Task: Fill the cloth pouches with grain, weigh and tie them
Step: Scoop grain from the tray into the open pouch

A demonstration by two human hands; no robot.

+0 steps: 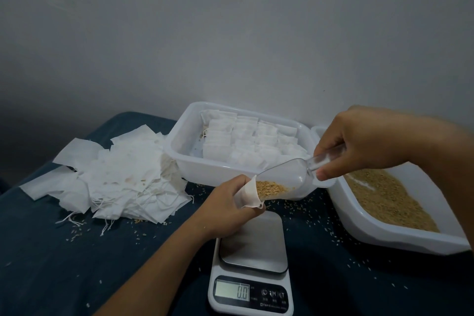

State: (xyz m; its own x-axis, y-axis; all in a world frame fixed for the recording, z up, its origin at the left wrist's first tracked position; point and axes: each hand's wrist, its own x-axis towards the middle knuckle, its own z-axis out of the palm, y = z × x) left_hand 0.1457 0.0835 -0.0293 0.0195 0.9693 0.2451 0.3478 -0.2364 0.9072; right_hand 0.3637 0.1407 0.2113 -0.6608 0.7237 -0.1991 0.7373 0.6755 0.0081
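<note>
My left hand (225, 205) grips a small white cloth pouch (248, 194) with its mouth held open, just above the far end of the scale. My right hand (359, 141) holds the handle of a clear plastic scoop (284, 179), tilted down to the left so its lip sits in the pouch mouth. Brown grain (272, 188) lies at the scoop's lower end. The digital scale (252, 259) stands in front of me with a bare steel platform and reads 0.0.
A white tub of grain (400, 236) sits at the right. Another white tub (179, 159) behind the scale holds several filled pouches in rows. A heap of flat white pouches (120, 177) lies at the left on the dark cloth-covered table (77, 264), with spilled grains scattered about.
</note>
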